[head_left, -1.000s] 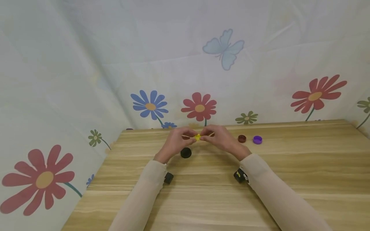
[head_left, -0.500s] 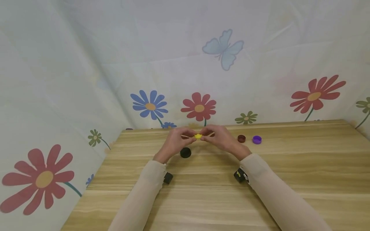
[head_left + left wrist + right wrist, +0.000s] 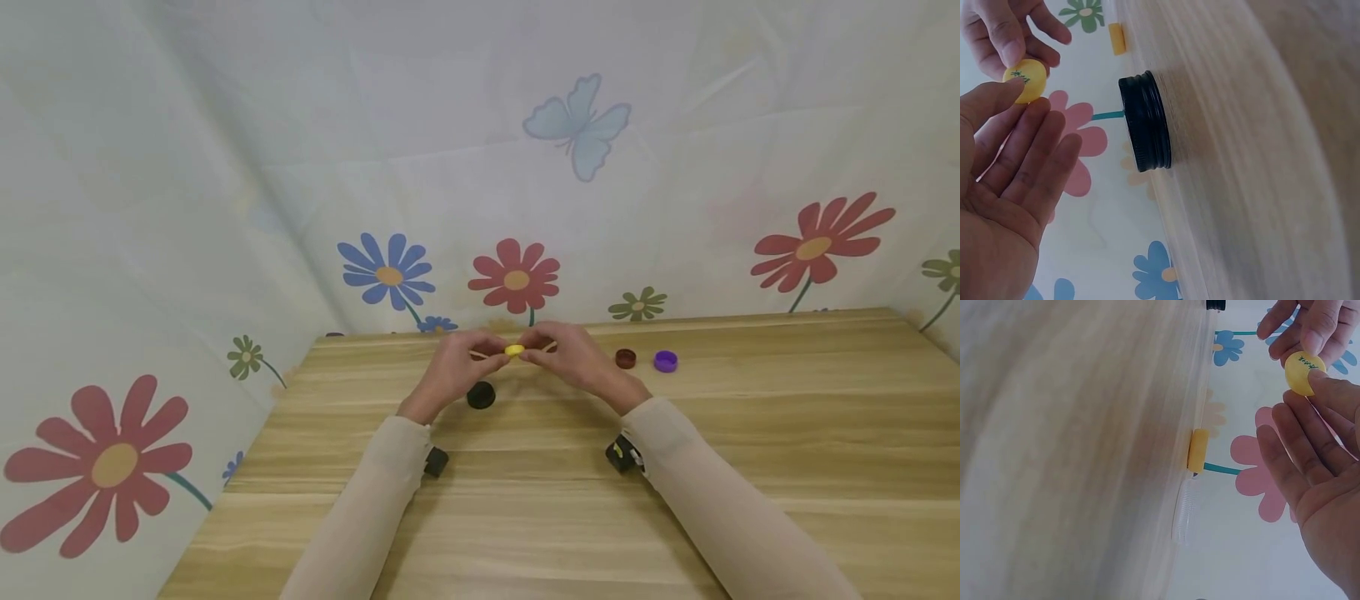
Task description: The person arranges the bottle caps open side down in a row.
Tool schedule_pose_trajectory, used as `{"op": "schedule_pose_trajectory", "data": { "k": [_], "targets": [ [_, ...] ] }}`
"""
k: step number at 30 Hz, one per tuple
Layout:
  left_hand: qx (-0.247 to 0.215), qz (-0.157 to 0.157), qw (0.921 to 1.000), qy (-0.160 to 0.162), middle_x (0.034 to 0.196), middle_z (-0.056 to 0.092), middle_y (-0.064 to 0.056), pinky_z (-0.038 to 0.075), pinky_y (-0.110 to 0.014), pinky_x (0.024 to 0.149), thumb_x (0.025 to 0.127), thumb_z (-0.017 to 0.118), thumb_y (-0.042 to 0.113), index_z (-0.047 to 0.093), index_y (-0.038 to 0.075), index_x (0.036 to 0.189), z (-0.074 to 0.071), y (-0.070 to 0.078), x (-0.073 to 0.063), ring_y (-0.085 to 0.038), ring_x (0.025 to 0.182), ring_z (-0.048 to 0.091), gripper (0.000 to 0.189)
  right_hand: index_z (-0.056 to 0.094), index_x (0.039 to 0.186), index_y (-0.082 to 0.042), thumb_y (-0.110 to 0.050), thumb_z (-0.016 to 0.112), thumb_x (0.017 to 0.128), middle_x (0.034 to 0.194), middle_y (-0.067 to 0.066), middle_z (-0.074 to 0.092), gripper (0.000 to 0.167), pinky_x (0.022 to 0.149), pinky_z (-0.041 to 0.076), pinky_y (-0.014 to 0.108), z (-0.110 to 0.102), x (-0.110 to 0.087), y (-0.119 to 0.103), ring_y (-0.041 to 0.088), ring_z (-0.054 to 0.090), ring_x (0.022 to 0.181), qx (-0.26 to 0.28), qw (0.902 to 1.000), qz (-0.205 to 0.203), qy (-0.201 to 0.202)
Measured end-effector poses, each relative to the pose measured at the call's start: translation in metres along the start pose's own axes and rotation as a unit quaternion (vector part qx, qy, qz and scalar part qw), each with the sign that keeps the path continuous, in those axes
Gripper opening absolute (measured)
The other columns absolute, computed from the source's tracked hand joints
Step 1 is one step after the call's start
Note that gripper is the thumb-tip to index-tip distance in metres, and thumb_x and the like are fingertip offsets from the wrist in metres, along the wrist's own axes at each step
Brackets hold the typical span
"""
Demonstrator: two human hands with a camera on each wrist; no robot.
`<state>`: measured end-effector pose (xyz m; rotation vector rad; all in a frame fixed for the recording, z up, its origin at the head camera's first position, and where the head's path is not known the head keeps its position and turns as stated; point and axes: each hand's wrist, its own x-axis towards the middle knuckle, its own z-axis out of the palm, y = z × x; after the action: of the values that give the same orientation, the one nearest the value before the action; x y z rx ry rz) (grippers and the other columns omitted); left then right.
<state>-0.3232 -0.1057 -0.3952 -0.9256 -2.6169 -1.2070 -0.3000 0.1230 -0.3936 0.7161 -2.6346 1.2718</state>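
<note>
A small round yellow bottle cap [image 3: 513, 350] is held above the table between both hands. My left hand [image 3: 453, 367] pinches its left edge between thumb and fingers, and my right hand [image 3: 570, 358] pinches the right edge. In the left wrist view, the cap's flat top [image 3: 1034, 74] bears green printing, partly covered by a thumb. The same cap [image 3: 1299, 380] shows in the right wrist view, the other fingers spread loosely below it. Under the left hand, apart from it, a black ridged screw lid [image 3: 481, 395] lies on the table.
Right of the hands lie a dark red cap [image 3: 626, 358] and a purple cap [image 3: 665, 361]. An orange-yellow piece [image 3: 1197, 450] and a clear ridged piece [image 3: 1184, 515] are on the wood-grain table [image 3: 525, 533]. A flowered cloth [image 3: 450, 167] hangs behind.
The yellow cap has turned between the fingers, and its outline in the head view now looks smoother and flatter. Both hands have stayed almost in place.
</note>
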Motion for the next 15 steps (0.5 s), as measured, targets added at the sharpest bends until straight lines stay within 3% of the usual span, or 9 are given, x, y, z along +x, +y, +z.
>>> {"op": "schedule_pose_trajectory", "data": {
  "k": [15],
  "targets": [
    [-0.013, 0.01, 0.9998, 0.009, 0.105, 0.079, -0.004, 0.062, -0.038, 0.088, 0.095, 0.082, 0.01, 0.076, 0.007, 0.12, 0.0014, -0.0014, -0.0015, -0.02, 0.097, 0.075, 0.026, 0.075, 0.119, -0.007, -0.02, 0.073, 0.104, 0.106, 0.003, 0.075, 0.02, 0.097, 0.057, 0.044, -0.0015, -0.0003, 0.0005, 0.023, 0.069, 0.102, -0.009, 0.9999, 0.011, 0.002]
  ]
}}
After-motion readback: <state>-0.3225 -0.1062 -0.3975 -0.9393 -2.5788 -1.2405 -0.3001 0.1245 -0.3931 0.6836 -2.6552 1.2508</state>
